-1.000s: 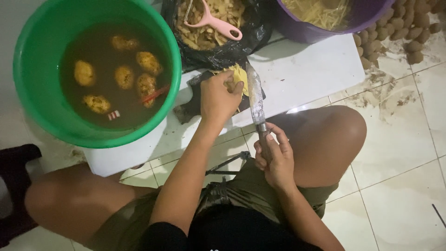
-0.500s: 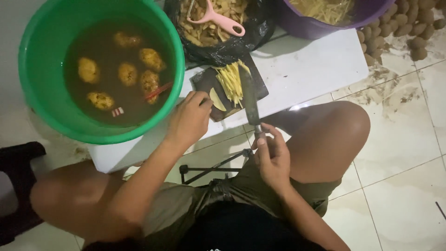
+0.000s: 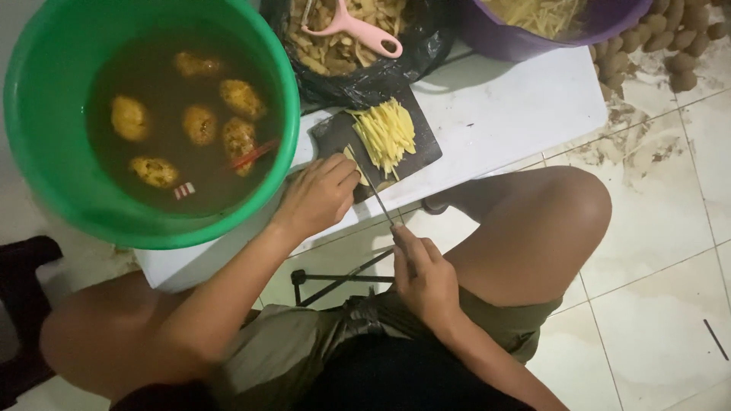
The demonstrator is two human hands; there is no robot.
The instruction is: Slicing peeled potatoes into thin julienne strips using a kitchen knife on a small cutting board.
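Right hand sits nearest to the camera, above the lap, and its fingers are closed around the handle of a knife. From this grip the thin blade runs forward and up onto the dark cutting board, seen nearly edge-on, probably so that it can come straight down on the potato piece.

Left hand lies just beyond, at the near left corner of the board. Its fingers are curled and pressed together on a small pale potato piece, and the knuckles stand close beside the blade, I think to keep the piece steady. Behind this piece a heap of yellow potato strips lies on the middle of the board, pushed away from the cutting place.

The board rests on a low white desk in front of the knees. On the left part of the desk stands a big green bucket with brownish water, where several peeled potatoes float, perhaps to keep them wet. Farther back a black plastic bag is open and holds peelings, with a pink peeler on top. To the right of it a purple basin holds more strips. On the tiled floor, at the far right, lies a pile of unpeeled potatoes. No label can be seen on any container.
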